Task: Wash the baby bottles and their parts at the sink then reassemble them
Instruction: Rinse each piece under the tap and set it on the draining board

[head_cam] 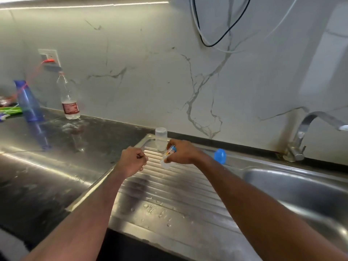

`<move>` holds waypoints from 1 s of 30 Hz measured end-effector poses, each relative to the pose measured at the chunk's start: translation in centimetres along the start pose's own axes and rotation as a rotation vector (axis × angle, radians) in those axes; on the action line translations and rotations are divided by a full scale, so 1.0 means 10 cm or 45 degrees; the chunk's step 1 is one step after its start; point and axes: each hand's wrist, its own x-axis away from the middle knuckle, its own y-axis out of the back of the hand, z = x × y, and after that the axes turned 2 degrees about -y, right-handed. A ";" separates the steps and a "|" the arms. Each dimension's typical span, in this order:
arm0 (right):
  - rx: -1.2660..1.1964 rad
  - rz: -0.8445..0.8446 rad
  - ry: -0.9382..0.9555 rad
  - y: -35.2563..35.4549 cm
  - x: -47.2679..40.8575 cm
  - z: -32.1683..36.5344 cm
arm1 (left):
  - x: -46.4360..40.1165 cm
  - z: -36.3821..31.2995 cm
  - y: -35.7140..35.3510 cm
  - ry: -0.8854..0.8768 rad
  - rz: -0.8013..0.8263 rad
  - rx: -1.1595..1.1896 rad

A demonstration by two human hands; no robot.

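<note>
right hand grips a clear printed bottle, print unreadable; left hand fisted, seemingly empty; red-labelled bottle nearly empty.

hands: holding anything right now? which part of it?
Right hand grips a small clear baby bottle around its upper body, over the drainboard. Left hand is curled; whether it holds anything cannot be told.

Ribbed steel drainboard shiny w/ droplets, clear plastic bottle (frosted-looking), glossy marble-look backsplash.

Steel drainboard bears clear bottle, blue cap.
</note>
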 end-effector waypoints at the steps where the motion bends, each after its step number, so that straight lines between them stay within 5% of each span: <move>1: 0.025 -0.002 0.000 -0.07 -0.11 0.06 | -0.01 0.04 0.02 0.011 -0.008 0.002; 9: 0.270 -0.167 0.069 -0.45 -0.61 0.31 | -0.14 0.21 0.04 0.018 0.003 -0.055; 30: -0.018 -0.237 0.035 -0.46 -0.65 0.40 | -0.12 0.18 0.18 -0.006 -0.005 -0.076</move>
